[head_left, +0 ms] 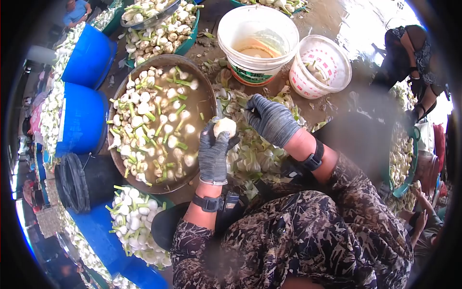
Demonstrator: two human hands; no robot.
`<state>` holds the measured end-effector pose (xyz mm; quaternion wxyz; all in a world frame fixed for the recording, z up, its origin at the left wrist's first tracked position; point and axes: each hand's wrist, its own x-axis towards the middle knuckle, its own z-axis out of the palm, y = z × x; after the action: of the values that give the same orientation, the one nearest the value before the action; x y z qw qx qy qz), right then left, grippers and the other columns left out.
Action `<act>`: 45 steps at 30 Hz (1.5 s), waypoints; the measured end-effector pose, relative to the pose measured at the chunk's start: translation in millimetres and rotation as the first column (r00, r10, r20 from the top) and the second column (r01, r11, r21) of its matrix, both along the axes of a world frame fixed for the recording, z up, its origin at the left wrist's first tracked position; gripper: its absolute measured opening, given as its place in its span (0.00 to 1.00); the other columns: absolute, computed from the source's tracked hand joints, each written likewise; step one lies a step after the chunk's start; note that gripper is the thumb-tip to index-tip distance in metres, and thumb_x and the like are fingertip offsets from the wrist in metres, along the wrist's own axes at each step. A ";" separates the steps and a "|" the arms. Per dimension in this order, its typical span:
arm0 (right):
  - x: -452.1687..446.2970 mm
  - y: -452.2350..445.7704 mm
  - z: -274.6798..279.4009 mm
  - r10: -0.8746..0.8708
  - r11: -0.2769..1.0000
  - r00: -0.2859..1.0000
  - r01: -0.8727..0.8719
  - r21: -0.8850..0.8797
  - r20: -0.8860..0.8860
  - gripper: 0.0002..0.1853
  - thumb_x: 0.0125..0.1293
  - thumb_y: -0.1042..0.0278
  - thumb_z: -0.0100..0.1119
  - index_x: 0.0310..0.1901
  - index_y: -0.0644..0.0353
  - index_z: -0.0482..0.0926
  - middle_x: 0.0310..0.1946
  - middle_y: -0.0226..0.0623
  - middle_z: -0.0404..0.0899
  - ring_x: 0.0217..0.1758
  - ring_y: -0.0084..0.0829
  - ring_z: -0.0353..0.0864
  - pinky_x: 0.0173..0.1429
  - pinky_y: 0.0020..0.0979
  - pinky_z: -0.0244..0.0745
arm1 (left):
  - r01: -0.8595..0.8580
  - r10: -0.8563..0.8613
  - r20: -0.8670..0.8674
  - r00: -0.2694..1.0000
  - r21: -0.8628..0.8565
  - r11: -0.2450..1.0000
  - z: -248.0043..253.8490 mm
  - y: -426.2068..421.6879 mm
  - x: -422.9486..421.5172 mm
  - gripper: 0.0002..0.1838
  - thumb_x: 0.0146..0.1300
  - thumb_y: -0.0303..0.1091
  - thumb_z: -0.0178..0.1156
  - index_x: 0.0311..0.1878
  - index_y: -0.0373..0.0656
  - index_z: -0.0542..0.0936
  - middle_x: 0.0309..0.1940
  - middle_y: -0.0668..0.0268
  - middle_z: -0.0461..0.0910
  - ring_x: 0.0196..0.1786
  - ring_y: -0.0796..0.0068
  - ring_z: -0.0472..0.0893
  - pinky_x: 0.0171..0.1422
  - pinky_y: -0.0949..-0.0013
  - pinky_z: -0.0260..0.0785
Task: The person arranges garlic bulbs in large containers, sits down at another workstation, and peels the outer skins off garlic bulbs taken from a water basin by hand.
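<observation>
A pale garlic bulb [224, 127] is gripped in the gloved fingers of my left hand [214, 153], beside the rim of a round basin. To its right and slightly higher, my right hand [273, 119], also gloved, has its fingers curled in; what they hold, if anything, is hidden. The basin [208, 89] contains murky water with many garlic bulbs [139, 113] and green stem pieces floating in it. Beneath and between my hands lies a heap of peeled skins and leaves [255, 154].
Beyond my hands stand a white bucket [258, 29] and a smaller white bucket [320, 65]. Blue tubs [84, 118] of garlic and a black bucket [86, 180] are at the left. Peeled bulbs [137, 224] lie lower left. Other people [414, 53] are at the right.
</observation>
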<state>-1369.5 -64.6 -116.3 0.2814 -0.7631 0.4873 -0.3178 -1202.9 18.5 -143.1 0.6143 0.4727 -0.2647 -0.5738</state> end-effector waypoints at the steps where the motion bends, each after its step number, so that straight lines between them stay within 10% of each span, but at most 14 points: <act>1: -1.1 1.3 3.1 0.058 0.998 0.998 -0.058 -0.023 -0.028 0.06 0.59 0.72 0.61 0.35 0.60 0.75 0.26 0.48 0.76 0.31 0.50 0.78 0.35 0.41 0.74 | -0.016 0.016 0.053 0.998 0.007 1.000 -0.2 -0.2 -0.3 0.21 0.67 0.29 0.58 0.62 0.39 0.68 0.54 0.59 0.73 0.53 0.67 0.77 0.55 0.64 0.79; 18: 17.9 11.5 0.6 0.075 0.997 0.995 -0.077 -0.016 -0.068 0.07 0.57 0.66 0.60 0.31 0.60 0.77 0.26 0.45 0.79 0.32 0.48 0.80 0.37 0.43 0.75 | -0.003 -0.015 0.511 0.859 0.034 0.999 6.0 0.7 -1.6 0.19 0.67 0.31 0.60 0.59 0.37 0.72 0.53 0.63 0.75 0.51 0.75 0.76 0.59 0.69 0.73; 20: 13.1 2.9 -8.8 0.037 0.968 0.980 -0.084 0.235 0.196 0.09 0.58 0.65 0.59 0.33 0.63 0.78 0.26 0.48 0.80 0.32 0.48 0.80 0.39 0.41 0.75 | 0.047 -0.043 0.091 0.995 -0.035 0.998 1.7 1.6 -1.7 0.22 0.69 0.36 0.57 0.63 0.38 0.68 0.54 0.59 0.75 0.55 0.67 0.76 0.58 0.61 0.75; 25: -7.7 -26.3 -29.6 -0.141 0.877 0.958 0.003 0.481 0.251 0.11 0.60 0.64 0.58 0.35 0.65 0.78 0.28 0.50 0.81 0.34 0.48 0.81 0.43 0.39 0.76 | 0.128 -0.131 -0.176 0.976 -0.027 0.991 0.7 7.2 -1.4 0.27 0.68 0.44 0.59 0.65 0.40 0.67 0.50 0.58 0.76 0.51 0.62 0.79 0.56 0.56 0.76; 30: -27.9 -41.4 -31.0 -0.241 0.969 0.940 0.248 -0.003 -0.243 0.11 0.61 0.67 0.62 0.44 0.61 0.78 0.38 0.46 0.81 0.40 0.48 0.80 0.46 0.37 0.77 | 0.228 -0.246 -0.443 0.862 -0.094 0.969 1.6 4.0 7.5 0.30 0.66 0.48 0.60 0.65 0.41 0.67 0.47 0.59 0.76 0.46 0.64 0.80 0.55 0.54 0.75; 32: -24.5 -31.8 -21.3 -0.237 0.964 0.957 0.209 -0.166 -0.167 0.12 0.59 0.68 0.64 0.44 0.58 0.79 0.42 0.45 0.80 0.45 0.47 0.80 0.51 0.40 0.76 | 0.225 -0.255 -0.452 0.855 -0.119 0.967 1.1 2.0 8.9 0.32 0.65 0.51 0.60 0.64 0.41 0.67 0.44 0.60 0.77 0.44 0.67 0.80 0.53 0.54 0.76; 37: -3.6 -3.6 18.7 0.403 0.868 0.910 -0.414 -0.273 -0.100 0.11 0.54 0.65 0.66 0.39 0.56 0.80 0.36 0.39 0.79 0.43 0.43 0.78 0.48 0.40 0.73 | 0.252 -0.253 -0.011 0.967 -0.040 0.967 7.7 4.1 6.9 0.35 0.60 0.41 0.65 0.67 0.39 0.64 0.48 0.62 0.73 0.48 0.71 0.76 0.54 0.58 0.76; 45: 3.2 8.6 6.8 0.355 0.933 0.916 -0.361 0.002 -0.188 0.07 0.58 0.63 0.61 0.37 0.55 0.81 0.29 0.43 0.81 0.34 0.48 0.81 0.39 0.43 0.75 | 0.456 -0.412 0.391 0.823 -0.022 0.890 7.1 1.1 16.4 0.37 0.56 0.37 0.64 0.68 0.39 0.63 0.57 0.62 0.71 0.59 0.70 0.72 0.66 0.66 0.65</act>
<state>-1366.3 -55.9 -109.5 0.2756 -0.8700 0.3585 -0.1963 -1186.5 19.6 -135.9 0.4313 0.4648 -0.5105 -0.5808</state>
